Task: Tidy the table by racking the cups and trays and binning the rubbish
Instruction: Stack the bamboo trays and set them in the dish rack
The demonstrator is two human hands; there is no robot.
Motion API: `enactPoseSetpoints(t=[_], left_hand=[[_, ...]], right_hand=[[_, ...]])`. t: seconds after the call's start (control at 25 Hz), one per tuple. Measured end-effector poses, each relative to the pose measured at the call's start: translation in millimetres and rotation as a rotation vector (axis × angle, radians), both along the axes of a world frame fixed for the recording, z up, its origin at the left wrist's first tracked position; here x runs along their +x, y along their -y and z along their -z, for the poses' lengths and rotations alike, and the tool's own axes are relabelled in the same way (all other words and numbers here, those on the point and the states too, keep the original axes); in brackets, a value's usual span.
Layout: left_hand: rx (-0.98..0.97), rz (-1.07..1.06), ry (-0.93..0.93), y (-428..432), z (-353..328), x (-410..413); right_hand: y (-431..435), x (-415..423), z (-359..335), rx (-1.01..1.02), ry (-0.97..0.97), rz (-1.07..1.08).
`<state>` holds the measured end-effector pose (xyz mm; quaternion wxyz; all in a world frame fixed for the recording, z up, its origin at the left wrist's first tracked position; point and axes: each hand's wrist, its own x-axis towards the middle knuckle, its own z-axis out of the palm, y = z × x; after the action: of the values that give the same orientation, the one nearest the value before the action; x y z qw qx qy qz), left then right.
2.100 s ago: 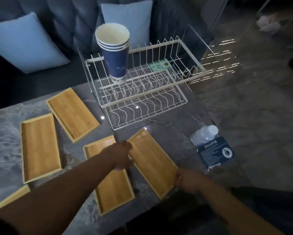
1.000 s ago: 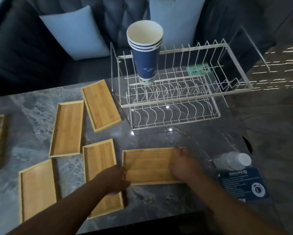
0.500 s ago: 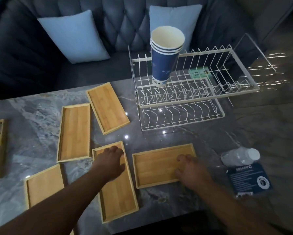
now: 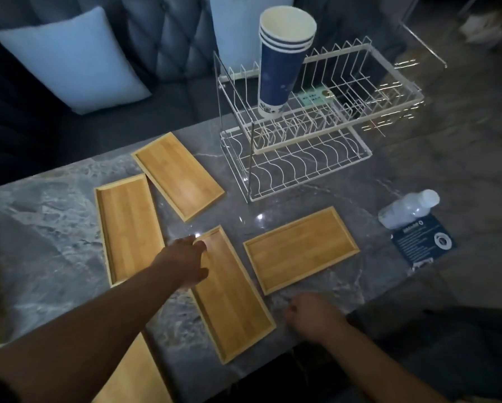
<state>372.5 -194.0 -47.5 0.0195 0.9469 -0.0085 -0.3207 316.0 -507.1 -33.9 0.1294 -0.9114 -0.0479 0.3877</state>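
Note:
Several bamboo trays lie flat on the grey marble table [image 4: 46,228]. My left hand [image 4: 185,263] rests on the far left corner of the near middle tray [image 4: 232,303], fingers on its rim. Just right of that tray's near end, my right hand [image 4: 313,315] hovers over the table edge, loosely curled and holding nothing. A second tray [image 4: 300,250] lies crosswise to the right. A white two-tier wire rack [image 4: 302,167] stands at the back with a stack of blue paper cups [image 4: 281,62] upright on its upper tier.
Two more trays [image 4: 127,225] [image 4: 178,174] lie at left and centre back; another tray [image 4: 133,376] shows under my left forearm. A plastic bottle [image 4: 406,209] lies on a dark blue card [image 4: 422,242] at right. A sofa with pale cushions [image 4: 72,56] is behind the table.
My right hand has let go of the crosswise tray and drawn back to the table's near edge. My left hand stays on the middle tray's far corner. The view has shifted.

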Motion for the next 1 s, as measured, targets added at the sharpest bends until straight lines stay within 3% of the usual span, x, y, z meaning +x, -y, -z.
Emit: enactPoseSetpoints(t=[0.16, 0.32, 0.48, 0.64, 0.8, 1.0], left_hand=[[-0.032, 0.026, 0.034, -3, 1, -4], [-0.158, -0.116, 0.051, -3, 1, -7], [-0.245, -0.205, 0.172, -13, -7, -12], [-0.460, -0.441, 0.242, -31, -26, -12], [-0.524, -0.617, 0.326, -47, -49, -19], [-0.689, -1.032, 0.460, -35, -66, -36]], right_hand=[[-23, -34, 10, -0.002, -0.225, 0.163], [-45, -53, 13, 0.233, -0.530, 0.619], [-49, -62, 18, 0.272, -0.598, 0.763], [-46, -55, 11, 0.306, -0.613, 0.790], [-45, -33, -12, 0.405, -0.568, 0.808], [-27, 23, -49, 0.442, -0.151, 0.669]])
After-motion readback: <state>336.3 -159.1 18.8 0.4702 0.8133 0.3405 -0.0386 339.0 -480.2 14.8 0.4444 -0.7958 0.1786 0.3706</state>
